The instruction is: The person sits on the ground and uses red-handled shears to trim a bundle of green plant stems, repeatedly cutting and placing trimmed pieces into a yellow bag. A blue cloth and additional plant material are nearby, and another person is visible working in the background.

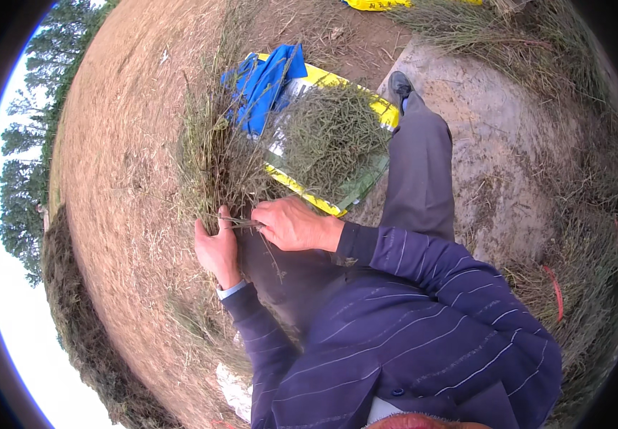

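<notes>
A tall bunch of dry green-brown plant stems (212, 154) stands in front of me, its lower ends reaching my hands. My left hand (217, 252) is closed around the stem ends, thumb and a finger showing on either side. Close to its right, my right hand (289, 223) has its fingers pinched on a few thin stems (241, 223) that run across to the left hand. Beyond the right hand, a heap of cut green sprigs (334, 136) lies on a yellow, white and green printed sack (291, 180). Blue cloth (270, 82) rests at the sack's far left corner.
My outstretched leg (417, 171) lies right of the sack. Farther right are a pale flat slab (491, 136) and piles of cut plants (573, 336), with a red strip (555, 293) on them. Dry straw-covered ground (120, 143) extends left. Another yellow sack (377, 3) shows at the top.
</notes>
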